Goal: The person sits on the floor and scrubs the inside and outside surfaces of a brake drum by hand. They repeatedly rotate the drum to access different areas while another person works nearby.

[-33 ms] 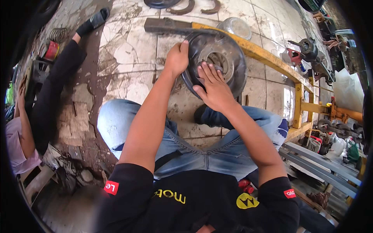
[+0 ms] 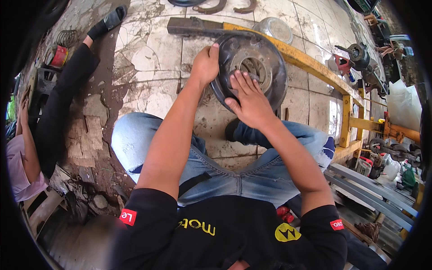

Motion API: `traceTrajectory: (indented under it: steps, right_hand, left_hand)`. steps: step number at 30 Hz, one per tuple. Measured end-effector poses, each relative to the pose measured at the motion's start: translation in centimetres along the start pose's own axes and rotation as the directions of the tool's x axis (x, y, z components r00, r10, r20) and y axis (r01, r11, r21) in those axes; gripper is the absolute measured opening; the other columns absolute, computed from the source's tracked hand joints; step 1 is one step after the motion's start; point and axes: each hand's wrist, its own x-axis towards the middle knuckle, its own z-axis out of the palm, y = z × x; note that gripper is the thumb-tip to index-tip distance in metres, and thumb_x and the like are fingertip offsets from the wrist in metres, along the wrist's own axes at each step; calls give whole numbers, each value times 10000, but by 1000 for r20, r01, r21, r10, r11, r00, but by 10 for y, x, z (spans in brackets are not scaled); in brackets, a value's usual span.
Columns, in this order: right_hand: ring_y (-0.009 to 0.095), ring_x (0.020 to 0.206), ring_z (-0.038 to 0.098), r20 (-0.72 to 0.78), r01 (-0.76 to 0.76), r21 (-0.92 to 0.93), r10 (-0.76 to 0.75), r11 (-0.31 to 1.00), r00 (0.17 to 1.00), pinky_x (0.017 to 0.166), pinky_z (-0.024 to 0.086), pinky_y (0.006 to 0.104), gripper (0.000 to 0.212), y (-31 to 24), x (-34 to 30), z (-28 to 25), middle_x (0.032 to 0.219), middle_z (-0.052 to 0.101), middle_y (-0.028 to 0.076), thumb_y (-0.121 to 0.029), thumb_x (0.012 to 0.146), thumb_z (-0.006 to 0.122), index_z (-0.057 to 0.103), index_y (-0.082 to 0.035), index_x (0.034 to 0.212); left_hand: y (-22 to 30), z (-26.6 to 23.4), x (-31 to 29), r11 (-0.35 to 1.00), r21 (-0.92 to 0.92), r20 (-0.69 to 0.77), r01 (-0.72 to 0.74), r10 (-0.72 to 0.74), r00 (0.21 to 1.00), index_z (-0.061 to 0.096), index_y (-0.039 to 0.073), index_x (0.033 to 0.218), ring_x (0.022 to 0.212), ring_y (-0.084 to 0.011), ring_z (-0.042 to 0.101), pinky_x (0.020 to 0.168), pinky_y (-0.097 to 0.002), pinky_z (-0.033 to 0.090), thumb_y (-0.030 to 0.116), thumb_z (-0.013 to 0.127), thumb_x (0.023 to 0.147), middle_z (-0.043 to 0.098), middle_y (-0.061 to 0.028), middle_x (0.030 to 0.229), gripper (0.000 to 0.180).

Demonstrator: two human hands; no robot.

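A round black metal plate (image 2: pixel 275 83), like a brake backing plate, stands between my hands, with a ringed hole in its centre. My left hand (image 2: pixel 206 65) is closed round the plate's left rim, its thumb along the edge. My right hand (image 2: pixel 249 100) lies on the plate's face beside the hole, fingers stretched out and thumb apart. A dark grey patch shows by its thumb and fingers; whether it is a loose sheet I cannot tell. Under the plate's lower edge, my shod foot partly shows.
A yellow metal frame (image 2: pixel 310 69) with a dark end runs behind the plate. Beyond it are a clear round container (image 2: pixel 274 30) and curved brake shoes (image 2: pixel 211 6). Another person's black-trousered leg (image 2: pixel 67 99) stretches along the left. Metal rails (image 2: pixel 373 189) lie at the right.
The plate has tilted slightly, and its centre hole shows more fully. Both hands keep nearly the same places on it.
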Motion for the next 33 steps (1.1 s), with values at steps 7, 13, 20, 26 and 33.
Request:
traceTrajectory:
  steps: [7,13,20,26,33]
  right_hand:
    - [334,1460,191,4,4,35,-4,999,1000,1183,183,459,711,5,20,1,1572,230,161,-546,993,336,296,-40,1492]
    - [316,1480,110,180,78,2,-77,997,981,1198,111,448,767,28,-20,-8,1598,150,142,-599,984,271,187,-70,1533]
    - [333,1483,81,137,-53,-44,59,998,989,1197,106,465,818,30,-26,-3,1600,117,169,-632,973,225,135,-46,1536]
    - [327,1486,41,138,-248,-2,246,969,959,1199,84,469,825,28,-26,-1,1604,58,174,-648,968,176,111,-58,1540]
    - [348,1484,31,84,-364,59,359,929,930,1196,85,482,818,29,-21,0,1602,51,190,-625,981,190,122,-23,1531]
  left_hand:
    - [-3,4,3,998,5,13,62,-62,998,606,-80,1133,1052,-420,616,919,-431,457,416,391,1008,647,-300,1070,555]
    - [-1,2,2,998,25,1,51,-51,999,611,-75,1122,1031,-408,625,904,-424,465,429,388,1011,655,-288,1051,563]
    - [-2,2,5,998,39,10,54,-55,998,599,-75,1161,1006,-370,631,906,-396,463,437,398,1010,662,-255,1042,571]
    - [1,0,3,996,58,5,63,-63,998,577,-86,1206,1049,-347,621,926,-382,454,447,402,1010,651,-253,1103,594]
    - [2,2,4,995,61,4,75,-76,997,564,-87,1227,1042,-329,622,920,-379,457,448,396,1016,650,-240,1118,599]
